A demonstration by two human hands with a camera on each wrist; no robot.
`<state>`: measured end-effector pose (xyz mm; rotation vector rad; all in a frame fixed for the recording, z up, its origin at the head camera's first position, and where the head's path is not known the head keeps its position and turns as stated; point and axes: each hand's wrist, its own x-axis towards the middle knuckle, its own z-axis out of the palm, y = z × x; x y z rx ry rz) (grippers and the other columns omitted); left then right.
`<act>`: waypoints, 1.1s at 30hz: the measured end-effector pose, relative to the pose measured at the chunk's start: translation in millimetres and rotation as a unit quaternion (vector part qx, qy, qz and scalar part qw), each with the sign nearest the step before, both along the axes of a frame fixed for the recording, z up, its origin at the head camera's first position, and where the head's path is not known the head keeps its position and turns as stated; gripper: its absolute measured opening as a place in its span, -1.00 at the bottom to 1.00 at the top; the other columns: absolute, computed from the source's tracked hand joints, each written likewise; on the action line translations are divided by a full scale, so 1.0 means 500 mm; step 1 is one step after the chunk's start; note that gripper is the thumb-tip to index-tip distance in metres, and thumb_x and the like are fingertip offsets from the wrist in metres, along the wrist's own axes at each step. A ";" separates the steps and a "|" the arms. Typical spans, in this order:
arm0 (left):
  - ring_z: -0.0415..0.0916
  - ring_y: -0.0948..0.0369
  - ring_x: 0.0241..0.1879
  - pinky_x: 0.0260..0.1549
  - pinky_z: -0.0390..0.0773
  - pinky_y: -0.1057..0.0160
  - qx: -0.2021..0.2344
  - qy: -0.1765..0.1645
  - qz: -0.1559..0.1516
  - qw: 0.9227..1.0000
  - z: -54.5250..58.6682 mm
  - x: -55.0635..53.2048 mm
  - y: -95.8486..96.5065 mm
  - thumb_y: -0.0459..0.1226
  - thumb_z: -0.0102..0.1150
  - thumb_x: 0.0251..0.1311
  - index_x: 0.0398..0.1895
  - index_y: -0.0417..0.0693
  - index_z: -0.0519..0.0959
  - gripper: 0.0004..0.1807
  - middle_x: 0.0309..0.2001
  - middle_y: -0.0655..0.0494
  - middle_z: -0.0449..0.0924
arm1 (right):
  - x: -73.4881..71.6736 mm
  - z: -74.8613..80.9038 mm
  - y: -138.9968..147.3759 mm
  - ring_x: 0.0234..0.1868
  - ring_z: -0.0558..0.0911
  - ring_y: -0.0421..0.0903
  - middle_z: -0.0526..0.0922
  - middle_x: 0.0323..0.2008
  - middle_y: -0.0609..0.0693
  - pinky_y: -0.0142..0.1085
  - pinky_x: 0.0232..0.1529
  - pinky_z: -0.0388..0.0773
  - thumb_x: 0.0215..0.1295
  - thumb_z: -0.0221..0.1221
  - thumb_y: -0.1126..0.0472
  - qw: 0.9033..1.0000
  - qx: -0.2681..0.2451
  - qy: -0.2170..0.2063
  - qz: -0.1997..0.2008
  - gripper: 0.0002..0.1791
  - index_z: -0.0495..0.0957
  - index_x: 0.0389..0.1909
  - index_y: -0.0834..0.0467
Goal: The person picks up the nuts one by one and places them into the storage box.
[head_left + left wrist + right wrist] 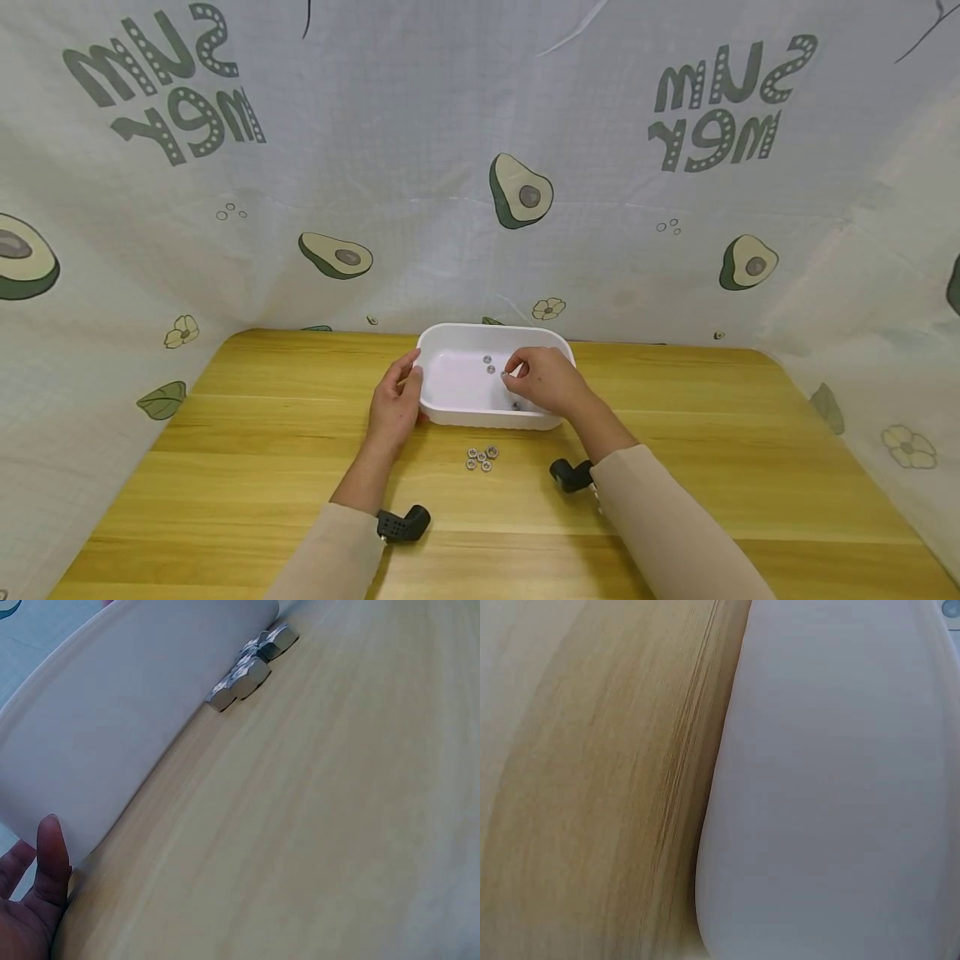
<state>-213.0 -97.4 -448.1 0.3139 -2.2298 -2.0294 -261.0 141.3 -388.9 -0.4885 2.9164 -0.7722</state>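
Note:
A white plastic tray (457, 415) sits on the wooden table. My left hand (395, 407) grips its left end; the left wrist view shows a finger (52, 851) against the outer wall near the corner. Over the tray's right half, my right hand (547, 382) pinches a small metal nut (505, 374) between thumb and fingertips. Inside the tray lie a nut (487, 359), a second nut (491, 369) just in front of it, and another nut (516, 406) by the near wall. The right wrist view has the tray's outer wall (825, 787) but not the hand.
In front of the tray, several hex nuts (482, 457) stand grouped on the table (300, 475). A white cloth (420, 167) printed with avocados hangs along the table's far edge. Black wrist devices (403, 524) sit at both sleeves.

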 end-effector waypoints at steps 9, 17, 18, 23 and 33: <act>0.53 0.11 -0.22 -0.50 0.58 0.35 -0.003 0.001 0.000 1.000 0.002 0.000 -0.001 -0.07 -0.05 0.54 0.42 0.29 0.45 -0.56 0.25 -0.05 0.49 | -0.023 -0.006 -0.008 -0.38 0.54 -0.09 0.66 -0.38 -0.01 -0.34 -0.38 0.46 0.30 0.32 0.09 0.999 0.000 -0.032 -0.032 -0.84 0.68 -0.22 0.09; 0.53 0.11 -0.18 -0.52 0.58 0.36 0.005 0.004 -0.001 1.000 0.000 -0.001 -0.001 -0.08 -0.04 0.54 0.42 0.27 0.45 -0.56 0.26 -0.06 0.49 | -0.027 -0.012 -0.011 -0.35 0.56 -0.07 0.67 -0.35 0.00 -0.33 -0.36 0.48 0.31 0.32 0.09 0.998 -0.006 -0.048 -0.049 -0.83 0.67 -0.18 0.09; 0.53 0.11 -0.19 -0.53 0.57 0.36 0.005 0.005 0.000 1.000 0.000 -0.001 0.000 -0.08 -0.04 0.54 0.42 0.26 0.45 -0.56 0.25 -0.06 0.49 | -0.027 -0.012 -0.011 -0.34 0.56 -0.08 0.67 -0.34 0.00 -0.34 -0.36 0.49 0.31 0.32 0.09 0.998 -0.007 -0.049 -0.048 -0.82 0.67 -0.17 0.10; 0.53 0.11 -0.24 -0.55 0.57 0.37 0.011 0.010 0.001 1.000 -0.001 -0.001 0.002 -0.09 -0.03 0.53 0.41 0.23 0.46 -0.56 0.23 -0.08 0.50 | -0.024 -0.007 -0.007 -0.34 0.57 -0.08 0.68 -0.33 0.00 -0.33 -0.34 0.50 0.32 0.33 0.11 0.997 -0.017 -0.050 -0.050 -0.82 0.67 -0.16 0.11; 0.53 0.10 -0.19 -0.50 0.58 0.35 0.002 -0.004 0.002 1.000 0.001 0.000 0.002 -0.06 -0.04 0.53 0.42 0.30 0.45 -0.56 0.26 -0.03 0.49 | -0.014 0.002 -0.002 -0.33 0.56 -0.08 0.67 -0.33 0.00 -0.33 -0.35 0.50 0.32 0.32 0.10 0.998 -0.027 -0.046 -0.045 -0.82 0.66 -0.17 0.10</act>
